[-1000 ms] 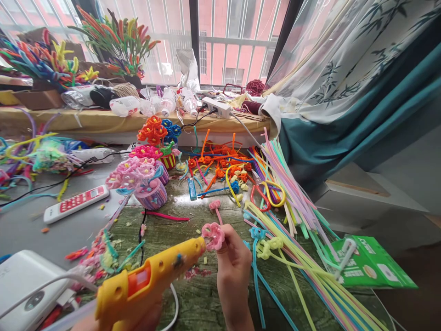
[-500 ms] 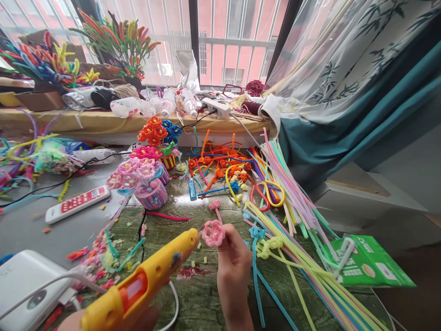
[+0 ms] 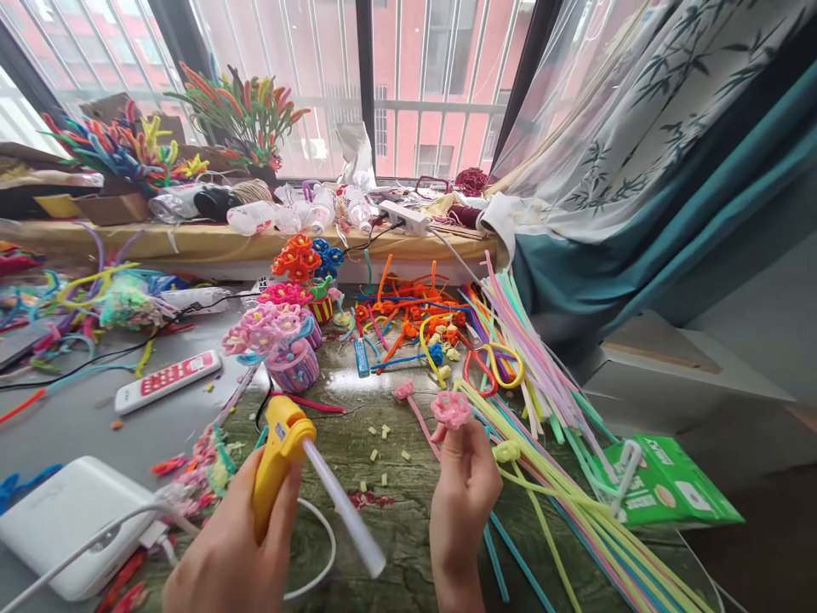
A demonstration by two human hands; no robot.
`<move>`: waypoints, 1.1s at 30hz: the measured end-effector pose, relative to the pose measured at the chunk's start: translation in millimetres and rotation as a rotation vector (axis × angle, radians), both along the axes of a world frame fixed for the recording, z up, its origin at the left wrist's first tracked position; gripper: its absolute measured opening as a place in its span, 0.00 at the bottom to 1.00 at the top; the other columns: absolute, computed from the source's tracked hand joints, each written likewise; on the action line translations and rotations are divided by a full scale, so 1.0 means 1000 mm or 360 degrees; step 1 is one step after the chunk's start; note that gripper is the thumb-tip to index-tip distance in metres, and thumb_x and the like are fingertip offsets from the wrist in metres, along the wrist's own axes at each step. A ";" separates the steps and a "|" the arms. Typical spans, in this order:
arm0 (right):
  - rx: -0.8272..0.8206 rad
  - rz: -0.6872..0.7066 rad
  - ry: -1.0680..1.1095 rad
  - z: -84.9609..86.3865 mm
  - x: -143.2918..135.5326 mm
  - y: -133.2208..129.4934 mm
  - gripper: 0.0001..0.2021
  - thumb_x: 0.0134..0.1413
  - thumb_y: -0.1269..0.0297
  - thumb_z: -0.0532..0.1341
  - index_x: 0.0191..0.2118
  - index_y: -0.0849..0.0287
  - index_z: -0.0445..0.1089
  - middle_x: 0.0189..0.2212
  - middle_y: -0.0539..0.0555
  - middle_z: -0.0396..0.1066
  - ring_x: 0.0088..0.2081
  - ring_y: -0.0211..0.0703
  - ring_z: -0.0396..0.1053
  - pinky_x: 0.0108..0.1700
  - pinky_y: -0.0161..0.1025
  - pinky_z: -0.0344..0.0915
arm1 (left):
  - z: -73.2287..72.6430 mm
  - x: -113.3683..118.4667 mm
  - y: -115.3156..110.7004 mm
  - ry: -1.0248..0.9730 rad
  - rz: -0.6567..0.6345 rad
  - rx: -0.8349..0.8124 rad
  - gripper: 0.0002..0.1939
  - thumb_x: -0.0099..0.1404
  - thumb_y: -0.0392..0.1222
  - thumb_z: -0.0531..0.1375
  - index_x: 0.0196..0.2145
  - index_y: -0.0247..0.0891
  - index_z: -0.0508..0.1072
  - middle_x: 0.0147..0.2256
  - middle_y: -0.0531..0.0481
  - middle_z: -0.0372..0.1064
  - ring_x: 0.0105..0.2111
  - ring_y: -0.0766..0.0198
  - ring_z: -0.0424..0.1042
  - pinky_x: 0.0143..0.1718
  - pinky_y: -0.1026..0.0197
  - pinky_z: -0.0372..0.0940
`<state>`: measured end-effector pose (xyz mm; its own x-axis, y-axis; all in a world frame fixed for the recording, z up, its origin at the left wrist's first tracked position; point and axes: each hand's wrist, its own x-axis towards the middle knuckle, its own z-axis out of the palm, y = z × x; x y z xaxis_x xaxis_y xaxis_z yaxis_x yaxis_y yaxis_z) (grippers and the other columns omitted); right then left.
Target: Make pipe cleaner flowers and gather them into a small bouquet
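Note:
A yellow glue gun (image 3: 281,460) is gripped in my left hand (image 3: 236,536), its translucent glue stick (image 3: 348,511) sticking out toward the lower right. To the right, my right hand (image 3: 460,485) pinches a pink pipe-cleaner flower (image 3: 451,409) just above the table. A pink stem with a small curled end (image 3: 403,390) lies or hangs beside the flower, to its left. Small pale yellow pieces (image 3: 384,479) are scattered on the green wood-patterned mat (image 3: 357,562) between my hands.
Potted pink flowers (image 3: 294,362) stand behind the glue gun. A white remote (image 3: 169,381) and a white power bank (image 3: 77,519) lie left. Scissors (image 3: 507,364), long pipe cleaners (image 3: 574,502) and a green packet (image 3: 677,481) are right. A blue lighter (image 3: 362,358) lies ahead.
The glue gun has swung away from the flower, its rear and glue stick now facing right. My right hand and the pink flower have shifted right, and the view has turned slightly left.

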<state>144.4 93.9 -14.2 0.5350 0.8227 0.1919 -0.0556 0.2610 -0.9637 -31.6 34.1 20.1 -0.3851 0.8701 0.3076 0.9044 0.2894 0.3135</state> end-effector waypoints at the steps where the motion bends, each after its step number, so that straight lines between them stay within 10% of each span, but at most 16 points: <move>1: 0.0007 -0.0023 -0.0011 0.001 0.001 -0.001 0.14 0.62 0.55 0.57 0.29 0.59 0.65 0.28 0.52 0.68 0.36 0.43 0.69 0.36 0.35 0.62 | 0.001 0.003 0.000 0.0051 0.0042 -0.0015 0.21 0.68 0.53 0.50 0.53 0.43 0.69 0.32 0.46 0.77 0.29 0.50 0.76 0.24 0.57 0.65; 15: 0.0001 -0.0092 0.0010 0.001 0.013 0.002 0.14 0.61 0.54 0.58 0.29 0.59 0.65 0.29 0.51 0.68 0.33 0.41 0.68 0.35 0.35 0.62 | -0.024 0.006 0.023 0.0702 0.0241 -0.0207 0.32 0.71 0.40 0.36 0.59 0.06 0.55 0.35 0.27 0.73 0.34 0.46 0.72 0.36 0.51 0.66; 33: 0.0004 0.0003 -0.0006 0.002 0.011 0.006 0.13 0.61 0.55 0.57 0.29 0.58 0.65 0.30 0.52 0.69 0.38 0.43 0.69 0.41 0.37 0.62 | -0.029 0.020 0.052 0.0645 0.0227 -0.0406 0.28 0.70 0.35 0.37 0.62 0.11 0.50 0.34 0.35 0.70 0.30 0.53 0.73 0.30 0.57 0.64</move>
<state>154.9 100.1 -12.2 0.5327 0.8233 0.1960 -0.0525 0.2633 -0.9633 -11.6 86.5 -8.4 -0.3993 0.8845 0.2412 0.8847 0.4408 -0.1518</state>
